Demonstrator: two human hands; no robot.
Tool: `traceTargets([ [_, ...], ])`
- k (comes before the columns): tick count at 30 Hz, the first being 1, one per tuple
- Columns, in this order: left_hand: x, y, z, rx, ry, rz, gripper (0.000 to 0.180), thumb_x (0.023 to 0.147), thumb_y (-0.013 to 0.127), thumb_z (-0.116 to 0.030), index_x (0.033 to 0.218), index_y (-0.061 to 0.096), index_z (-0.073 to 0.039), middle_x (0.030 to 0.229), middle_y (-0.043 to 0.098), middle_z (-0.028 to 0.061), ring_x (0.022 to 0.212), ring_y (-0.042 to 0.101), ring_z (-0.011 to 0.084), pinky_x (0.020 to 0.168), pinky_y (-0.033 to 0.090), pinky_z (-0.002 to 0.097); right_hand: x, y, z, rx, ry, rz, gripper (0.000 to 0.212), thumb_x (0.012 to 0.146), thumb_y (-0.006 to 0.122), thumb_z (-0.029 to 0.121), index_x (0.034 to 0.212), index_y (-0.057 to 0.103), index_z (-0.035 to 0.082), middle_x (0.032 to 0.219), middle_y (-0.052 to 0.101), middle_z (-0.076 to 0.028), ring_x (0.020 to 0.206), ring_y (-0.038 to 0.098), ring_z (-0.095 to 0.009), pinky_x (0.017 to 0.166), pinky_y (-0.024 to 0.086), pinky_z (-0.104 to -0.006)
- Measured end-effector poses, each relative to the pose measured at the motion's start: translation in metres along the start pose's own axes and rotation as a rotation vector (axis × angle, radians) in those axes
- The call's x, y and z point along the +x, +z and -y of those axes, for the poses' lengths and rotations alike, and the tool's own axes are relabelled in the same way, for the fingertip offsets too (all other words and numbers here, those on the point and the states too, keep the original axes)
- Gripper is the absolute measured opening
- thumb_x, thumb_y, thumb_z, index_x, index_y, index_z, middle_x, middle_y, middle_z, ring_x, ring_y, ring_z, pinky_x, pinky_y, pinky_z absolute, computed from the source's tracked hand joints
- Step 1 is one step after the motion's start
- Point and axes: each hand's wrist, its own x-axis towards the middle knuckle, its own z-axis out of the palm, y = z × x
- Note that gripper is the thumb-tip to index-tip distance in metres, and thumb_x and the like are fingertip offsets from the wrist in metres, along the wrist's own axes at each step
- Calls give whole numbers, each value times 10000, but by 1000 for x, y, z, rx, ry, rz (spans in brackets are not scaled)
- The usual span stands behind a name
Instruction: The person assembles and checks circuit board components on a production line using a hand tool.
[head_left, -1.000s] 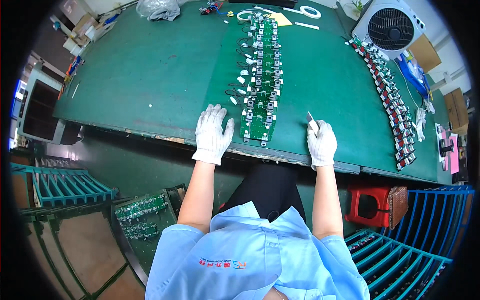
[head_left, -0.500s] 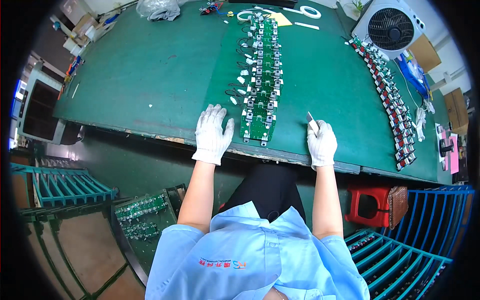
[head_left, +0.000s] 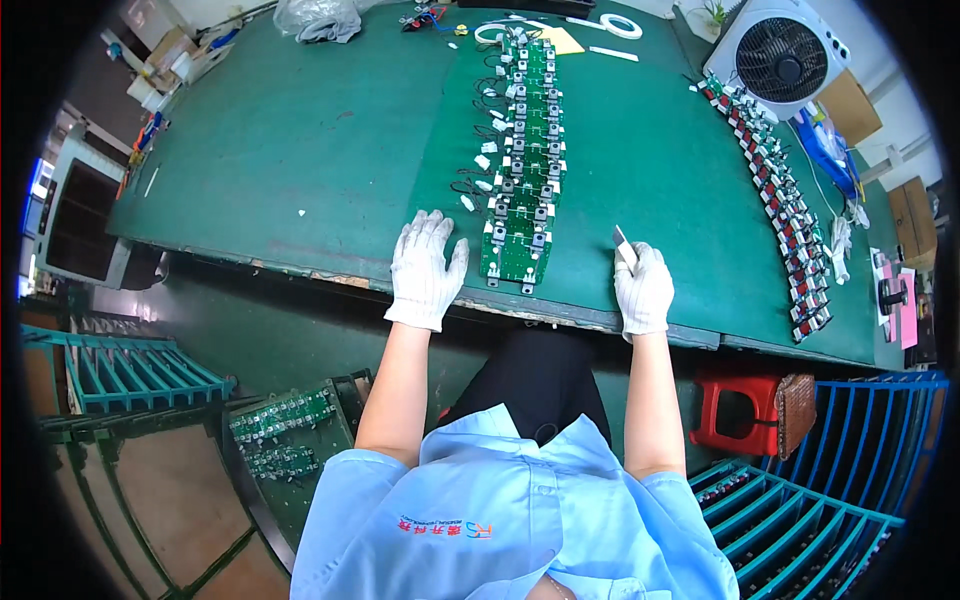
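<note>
My left hand (head_left: 424, 268), in a white knit glove, lies flat on the green table mat with its fingers spread. It is just left of the near end of a long row of green circuit boards (head_left: 517, 258). These boards carry black and white components, and black wires with white connectors (head_left: 467, 202) stick out from their left side. To the right of the row, my right hand (head_left: 645, 292), gloved too, rests at the table's front edge. Its fingers are closed round a small flat tool with a white handle and a grey blade (head_left: 622, 240), which points up and left.
A second row of boards with red and black parts (head_left: 785, 205) runs along the table's right side, by a box fan (head_left: 785, 60). Tape rolls (head_left: 621, 25) lie at the back. Below stand teal racks (head_left: 800, 520), a red stool (head_left: 735, 410) and more boards (head_left: 282, 415).
</note>
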Motion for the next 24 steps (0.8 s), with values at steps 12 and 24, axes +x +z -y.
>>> traceTargets([
  [12,0,0,0,3,0,8,307,848,652,-256,1076,653,-50,1190,632,159,1186,551,339,1039,394,453,0,0,1,-22,21,10,213,841,652,245,956,643,66,863,632,-139,775,626,-348,653,504,-429],
  [24,-1,1,0,5,-3,9,312,843,651,-256,1075,649,-48,1192,630,153,1189,546,334,1040,391,453,0,1,1,-24,21,3,213,834,663,252,955,640,79,857,630,-131,757,625,-348,648,504,-430],
])
